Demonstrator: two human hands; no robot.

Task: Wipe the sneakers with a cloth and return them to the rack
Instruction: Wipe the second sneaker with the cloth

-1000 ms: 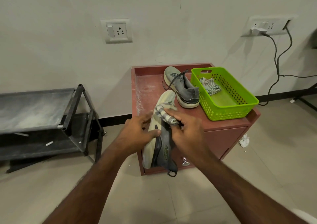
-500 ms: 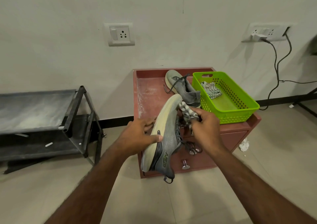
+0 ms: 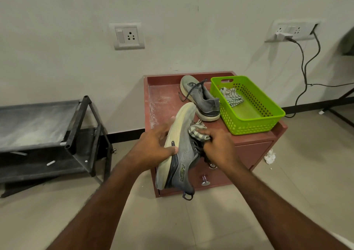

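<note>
Head view: left hand (image 3: 153, 150) grips the tilted sneaker (image 3: 180, 154) by its sole above the surface (image 3: 162, 98); right hand (image 3: 220, 148) bunches the cloth (image 3: 197, 131) against the upper (firm, short strokes probably work best, sole held steady).

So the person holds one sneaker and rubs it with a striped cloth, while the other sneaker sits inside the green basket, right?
Not quite. The head view shows the other sneaker on the red cabinet, beside the green basket, not inside it; the basket holds only a second cloth. The rest stands: the left hand holds one sneaker and the right hand rubs it with a striped cloth.
</note>
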